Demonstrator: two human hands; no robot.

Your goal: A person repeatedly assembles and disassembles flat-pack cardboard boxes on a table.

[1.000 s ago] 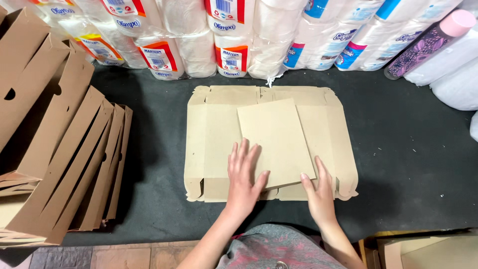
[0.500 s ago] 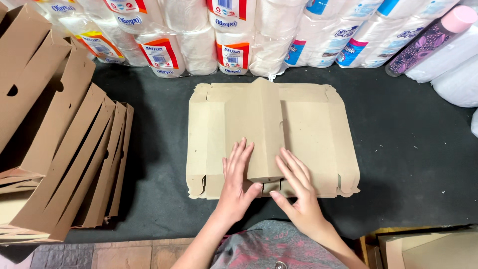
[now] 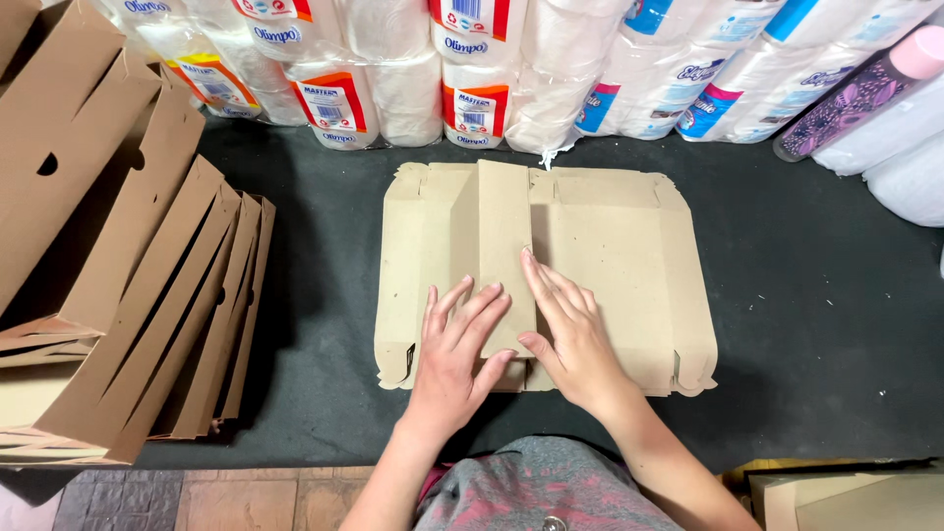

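— Cardboard? Where's it at?
— Flat box blank [image 3: 610,265] lies mid-mat on the dark mat [image 3: 806,324], w/ a narrow middle flap [image 3: 505,246] folded up off the sheet. Not a box yet, nothing in it.
— Hands?
— Both flat on it, holding nothing. Left hand [image 3: 454,352] has fingers spread, pressing the flap's near end. Right hand [image 3: 570,334] sits just beside it, palm down, fingers together along the flap's right edge, thumb touching the left hand's fingertips.
— Other containers?
— Stack of folded brown cartons [image 3: 128,285] leans at left, well apart from the blank; can't tell if anything's inside. Wrapped paper-roll packs [image 3: 393,69] line the back edge, rolls showing thru the plastic. Purple bottle [image 3: 865,88] lies top right on more packs.
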